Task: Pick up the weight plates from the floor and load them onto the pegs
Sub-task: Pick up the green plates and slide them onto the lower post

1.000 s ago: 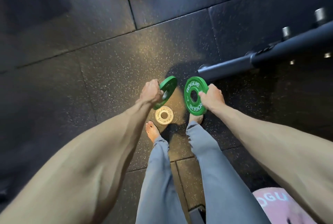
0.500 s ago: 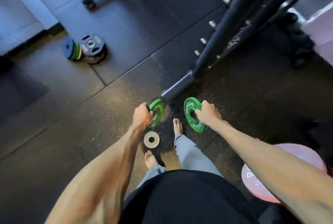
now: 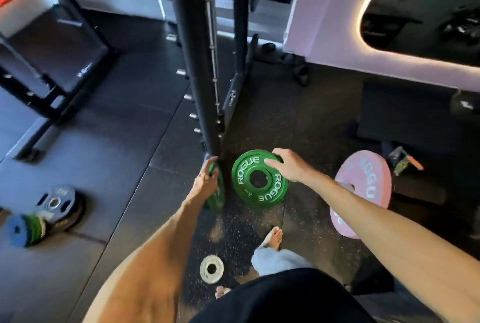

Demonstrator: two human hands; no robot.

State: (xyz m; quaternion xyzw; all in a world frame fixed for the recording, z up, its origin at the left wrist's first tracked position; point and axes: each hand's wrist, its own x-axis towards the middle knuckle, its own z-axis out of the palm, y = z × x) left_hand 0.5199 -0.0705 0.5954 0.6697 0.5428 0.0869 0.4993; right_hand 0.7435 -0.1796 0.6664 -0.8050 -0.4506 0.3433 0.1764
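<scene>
My right hand [image 3: 288, 168] grips the rim of a green Rogue weight plate [image 3: 255, 187], its lettered face turned toward me, held above the floor. Seen edge-on, a second green plate [image 3: 217, 196] is in my left hand [image 3: 206, 179], close to the foot of the black rack upright [image 3: 193, 62]. Short metal pegs [image 3: 193, 115] stick out along that upright. A small white plate [image 3: 211, 268] lies flat on the floor by my feet.
A pink Rogue plate [image 3: 363, 192] lies on the floor at right. At left is a pile of grey, blue and green plates [image 3: 44, 216]. Another black frame [image 3: 52, 68] stands at back left. The floor is dark rubber matting.
I have stood up and the view has lifted, so the rack upright now rises ahead. Both green plates have come up off the floor with my hands; the white plate stays by my feet.
</scene>
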